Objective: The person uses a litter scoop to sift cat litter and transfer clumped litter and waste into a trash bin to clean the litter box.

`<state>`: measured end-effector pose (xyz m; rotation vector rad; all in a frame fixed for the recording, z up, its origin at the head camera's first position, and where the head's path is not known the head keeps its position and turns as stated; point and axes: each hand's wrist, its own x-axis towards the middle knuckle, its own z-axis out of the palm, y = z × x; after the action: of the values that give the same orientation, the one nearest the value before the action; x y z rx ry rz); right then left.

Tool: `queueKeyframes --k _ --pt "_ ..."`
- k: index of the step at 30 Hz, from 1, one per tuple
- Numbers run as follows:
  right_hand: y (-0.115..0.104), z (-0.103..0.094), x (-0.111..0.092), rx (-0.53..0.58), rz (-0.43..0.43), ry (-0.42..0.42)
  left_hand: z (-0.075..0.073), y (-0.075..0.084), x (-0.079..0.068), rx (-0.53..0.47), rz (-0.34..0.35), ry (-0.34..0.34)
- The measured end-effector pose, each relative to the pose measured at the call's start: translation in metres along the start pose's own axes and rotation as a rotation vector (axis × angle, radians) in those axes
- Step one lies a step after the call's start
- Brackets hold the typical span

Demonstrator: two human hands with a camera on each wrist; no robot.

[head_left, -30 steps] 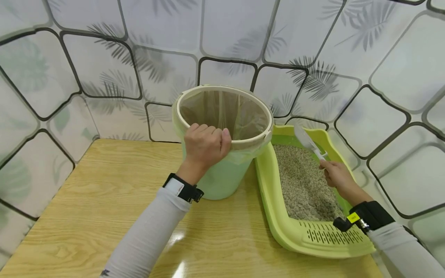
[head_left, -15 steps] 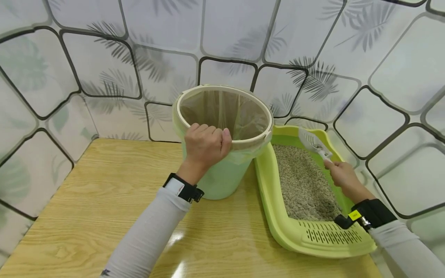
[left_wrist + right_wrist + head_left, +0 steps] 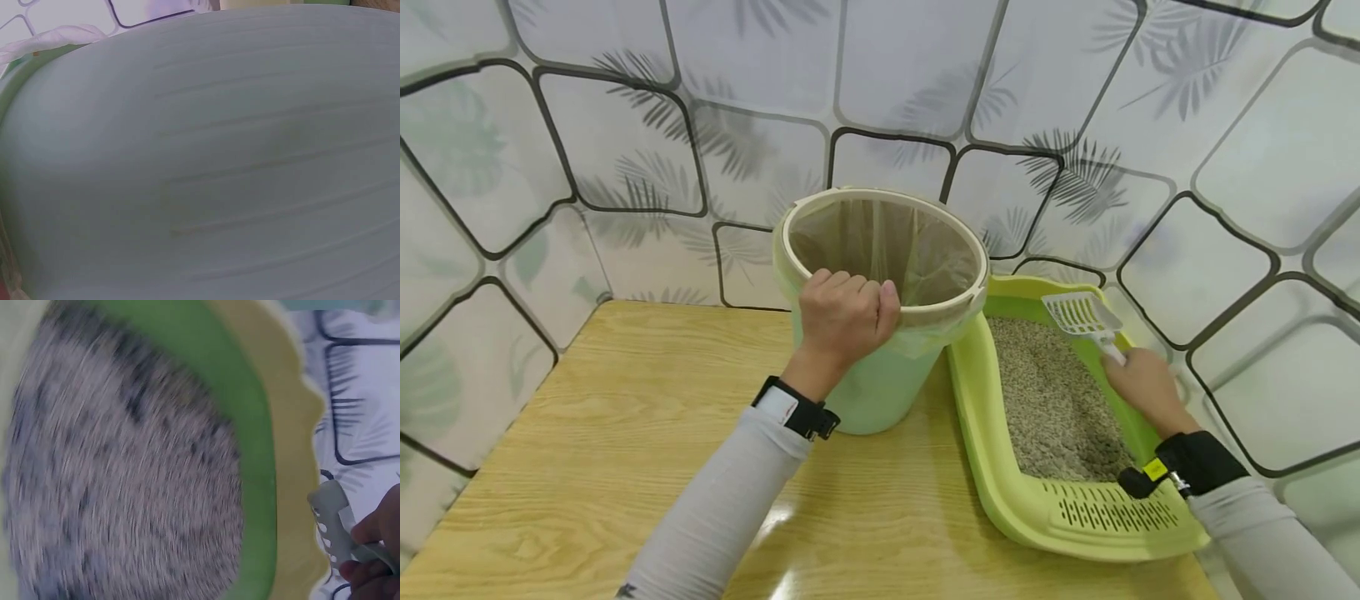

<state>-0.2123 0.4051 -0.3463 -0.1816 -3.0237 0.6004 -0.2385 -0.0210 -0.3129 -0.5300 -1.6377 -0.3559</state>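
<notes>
The left hand [image 3: 847, 321] grips the near rim of the lined bin [image 3: 880, 392], fingers curled over the edge; steady pressure there should prevent tipping. The bin stands upright on the wooden table [image 3: 617, 450], just beside the litter tray [image 3: 981, 450]. Granular litter [image 3: 1048, 400] lies inside the tray, rougher toward the near end. The slotted scoop [image 3: 1082, 315] is raised, its blade overlapping the tray's far right wall in the head view; no load is visible, and clearance cannot be told. The right hand [image 3: 1142, 379] grasps its handle. The blade is best worked inside the wall, at a shallow angle, to limit spillage.
</notes>
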Motion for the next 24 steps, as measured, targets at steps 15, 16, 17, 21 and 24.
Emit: queueKeyframes --k 15,16,17,21,24 --pt "-0.004 -0.005 0.005 0.808 0.216 -0.388 -0.001 0.000 0.002 -0.011 -0.005 0.005" --pt "-0.004 -0.005 0.006 0.780 0.213 -0.373 -0.001 0.001 0.002 -0.011 -0.006 0.005" --pt "-0.004 -0.006 0.006 0.743 0.212 -0.349 -0.002 0.000 0.002 -0.010 -0.008 0.004" --pt "-0.010 -0.010 0.002 0.563 0.174 -0.265 -0.002 0.000 0.002 -0.008 -0.008 0.000" --pt "-0.026 -0.021 -0.003 0.479 0.118 -0.235 -0.002 0.000 0.002 -0.005 -0.003 0.002"
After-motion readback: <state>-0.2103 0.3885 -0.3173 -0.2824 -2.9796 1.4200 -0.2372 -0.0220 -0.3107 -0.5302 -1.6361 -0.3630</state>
